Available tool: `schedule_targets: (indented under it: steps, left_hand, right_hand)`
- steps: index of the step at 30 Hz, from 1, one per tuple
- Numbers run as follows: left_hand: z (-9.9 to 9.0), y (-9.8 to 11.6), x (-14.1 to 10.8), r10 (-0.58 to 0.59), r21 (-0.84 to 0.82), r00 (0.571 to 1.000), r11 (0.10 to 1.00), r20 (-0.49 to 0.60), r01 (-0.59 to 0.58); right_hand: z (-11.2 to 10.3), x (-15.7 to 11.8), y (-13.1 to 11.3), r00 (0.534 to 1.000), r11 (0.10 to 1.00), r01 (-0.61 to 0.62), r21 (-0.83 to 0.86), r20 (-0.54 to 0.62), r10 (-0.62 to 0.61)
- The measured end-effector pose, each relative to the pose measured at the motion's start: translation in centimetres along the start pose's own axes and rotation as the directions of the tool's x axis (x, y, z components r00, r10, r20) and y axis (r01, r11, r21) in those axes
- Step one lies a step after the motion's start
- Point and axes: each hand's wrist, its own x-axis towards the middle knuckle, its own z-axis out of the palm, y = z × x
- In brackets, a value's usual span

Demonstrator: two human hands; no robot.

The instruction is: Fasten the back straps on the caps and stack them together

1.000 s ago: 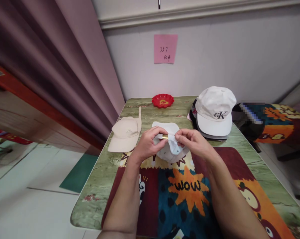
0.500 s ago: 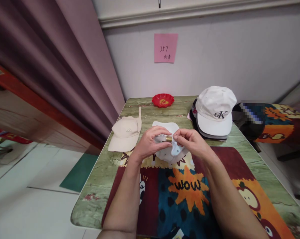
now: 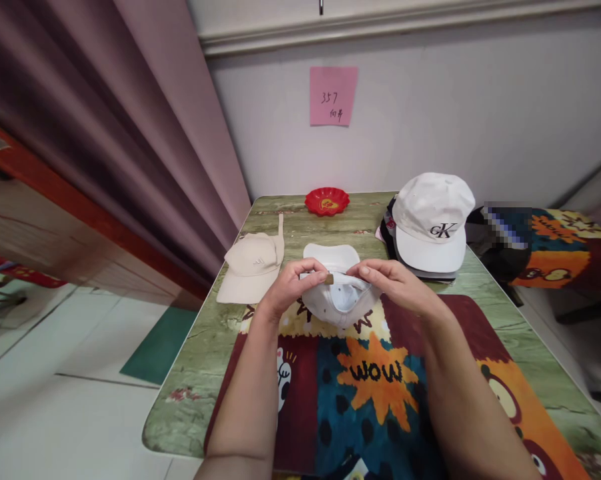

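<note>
A white baseball cap [image 3: 338, 313] rests on the patterned mat between my hands, its visor pointing away from me and the back opening facing me. My left hand [image 3: 296, 283] pinches the back strap beside a small brass-coloured buckle [image 3: 329, 279]. On the other side of the opening, my right hand [image 3: 393, 280] is closed on the strap end and cap edge, thumb over fingers. Part of the strap is hidden behind the fingers. To the left lies a beige cap [image 3: 253, 267] with its strap sticking up.
A stack topped by a white cap with black letters [image 3: 433, 213] stands at the back right, darker caps beneath. A red scalloped dish [image 3: 327, 201] sits near the wall. The bright mat [image 3: 365, 400] covers the front of the green wood-patterned table [image 3: 180, 393].
My hands have moved apart, the right one shifting right. The buckle has moved slightly left with my left hand, and the cap's back opening now shows wider.
</note>
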Motion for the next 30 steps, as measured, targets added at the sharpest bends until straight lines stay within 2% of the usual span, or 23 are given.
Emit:
schedule_targets:
  steps: [5,11,15,24,30]
  left_hand:
    - [-1.1,-0.5,-0.4,-0.017,-0.063,1.0,0.998,0.006,0.018]
    - [-1.5,-0.1,-0.7,-0.036,-0.042,0.999,0.998,0.027,0.037]
    - [-1.6,0.2,-0.8,-0.054,-0.015,0.997,0.998,0.063,0.055]
    - [-1.8,0.2,-0.9,-0.062,0.009,0.994,0.998,0.089,0.061]
    - [-1.9,-0.2,-0.8,-0.066,-0.021,0.995,0.997,0.078,0.068]
  right_hand:
    - [-0.6,0.0,0.9,0.993,1.0,-0.006,-0.005,0.114,0.007]
    - [0.7,0.3,0.4,0.994,0.999,-0.027,0.044,0.111,0.022]
    - [1.2,0.4,0.0,0.998,0.998,-0.008,0.063,0.07,0.004]
    - [1.6,0.6,0.6,0.998,0.995,-0.044,0.085,0.053,0.04]
    - [1.6,0.6,0.5,0.999,0.998,-0.021,0.055,0.045,0.019]
